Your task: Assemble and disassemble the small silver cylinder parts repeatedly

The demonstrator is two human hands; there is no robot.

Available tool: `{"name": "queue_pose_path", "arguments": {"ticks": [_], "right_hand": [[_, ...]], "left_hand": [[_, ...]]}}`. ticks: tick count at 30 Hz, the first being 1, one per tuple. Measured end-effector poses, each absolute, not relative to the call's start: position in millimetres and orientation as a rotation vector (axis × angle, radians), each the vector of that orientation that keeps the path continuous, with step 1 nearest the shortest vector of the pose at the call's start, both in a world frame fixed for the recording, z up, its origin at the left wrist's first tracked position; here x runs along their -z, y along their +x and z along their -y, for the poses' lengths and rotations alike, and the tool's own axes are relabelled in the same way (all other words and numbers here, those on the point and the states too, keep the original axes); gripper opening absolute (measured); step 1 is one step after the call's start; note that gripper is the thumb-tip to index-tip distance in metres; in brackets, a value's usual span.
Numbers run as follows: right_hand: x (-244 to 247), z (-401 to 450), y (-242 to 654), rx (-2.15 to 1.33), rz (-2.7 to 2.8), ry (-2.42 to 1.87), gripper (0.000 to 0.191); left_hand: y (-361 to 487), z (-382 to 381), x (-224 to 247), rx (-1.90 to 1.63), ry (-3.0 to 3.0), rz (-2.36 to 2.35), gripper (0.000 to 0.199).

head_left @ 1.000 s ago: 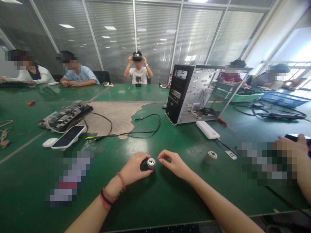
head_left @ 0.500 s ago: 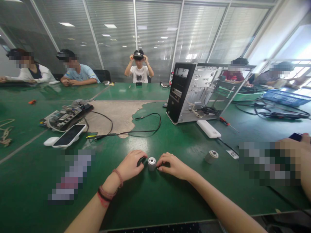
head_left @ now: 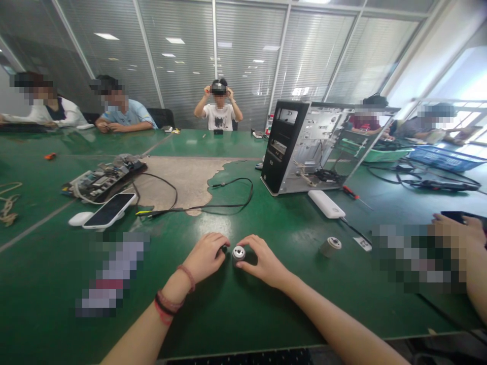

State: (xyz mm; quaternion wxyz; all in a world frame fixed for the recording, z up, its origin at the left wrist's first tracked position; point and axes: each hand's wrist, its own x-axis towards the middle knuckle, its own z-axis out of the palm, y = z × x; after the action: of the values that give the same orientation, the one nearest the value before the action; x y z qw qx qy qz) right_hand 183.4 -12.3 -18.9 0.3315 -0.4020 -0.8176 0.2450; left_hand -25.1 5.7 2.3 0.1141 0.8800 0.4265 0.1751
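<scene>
A small grey metal cylinder (head_left: 239, 253) stands upright on the green table, its shiny round top marked with dark holes. My right hand (head_left: 262, 261) curves around its right side, thumb and index finger closed on it. Just to the left, my left hand (head_left: 207, 256) is curled over a small dark object (head_left: 222, 249), mostly covered by the fingers, so its kind cannot be made out. A second grey cylinder (head_left: 331, 247) of similar look stands apart to the right.
Beyond my hands lie a black cable (head_left: 228, 205), a phone (head_left: 109, 211), a circuit board assembly (head_left: 104, 180), an open computer case (head_left: 289, 147), a white power bank (head_left: 326, 204) and a screwdriver (head_left: 350, 192). Another person's hand (head_left: 462, 233) is at right. Several people sit around the table.
My right hand has moved from beside the cylinder to around it, its thumb and index finger now on it. My left hand stays nearly in place, left of the cylinder.
</scene>
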Motion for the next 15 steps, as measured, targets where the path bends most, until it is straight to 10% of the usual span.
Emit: {"name": "queue_pose_path", "arguments": {"ticks": [15], "right_hand": [[-12,-17,253,-0.343,1.929,-1.225,0.028]], "left_hand": [[-26,-8,2,-0.469,2.611,-1.272,0.016]]}}
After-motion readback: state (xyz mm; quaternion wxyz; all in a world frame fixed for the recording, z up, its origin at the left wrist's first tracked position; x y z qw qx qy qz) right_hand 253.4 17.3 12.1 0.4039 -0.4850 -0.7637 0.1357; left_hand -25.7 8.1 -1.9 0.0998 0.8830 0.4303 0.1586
